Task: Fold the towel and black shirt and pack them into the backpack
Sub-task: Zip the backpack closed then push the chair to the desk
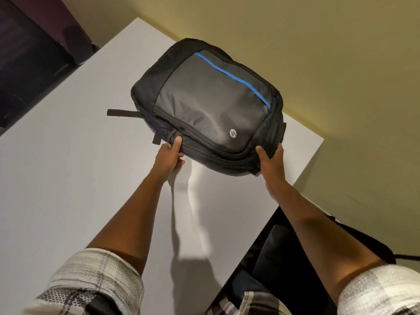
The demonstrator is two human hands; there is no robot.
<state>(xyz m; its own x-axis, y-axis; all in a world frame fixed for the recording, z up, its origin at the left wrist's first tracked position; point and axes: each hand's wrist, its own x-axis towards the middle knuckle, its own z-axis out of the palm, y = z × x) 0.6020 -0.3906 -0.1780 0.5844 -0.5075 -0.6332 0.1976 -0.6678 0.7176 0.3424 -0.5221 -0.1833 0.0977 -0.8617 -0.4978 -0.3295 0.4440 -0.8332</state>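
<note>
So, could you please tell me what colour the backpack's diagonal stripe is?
Bright blue, on the backpack, head view.

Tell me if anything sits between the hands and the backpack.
Nothing visible does. The left hand already grips the backpack at its near left corner, and the right hand holds its near right corner. The backpack lies flat on the white table. No towel or shirt is in view.

White table [68, 178], smooth top, 1 corner toward a yellow-beige wall [318, 42]. Dark furniture [29, 64] stands beyond the table's left edge. Dark seat [272, 258] sits below its near right edge.
</note>
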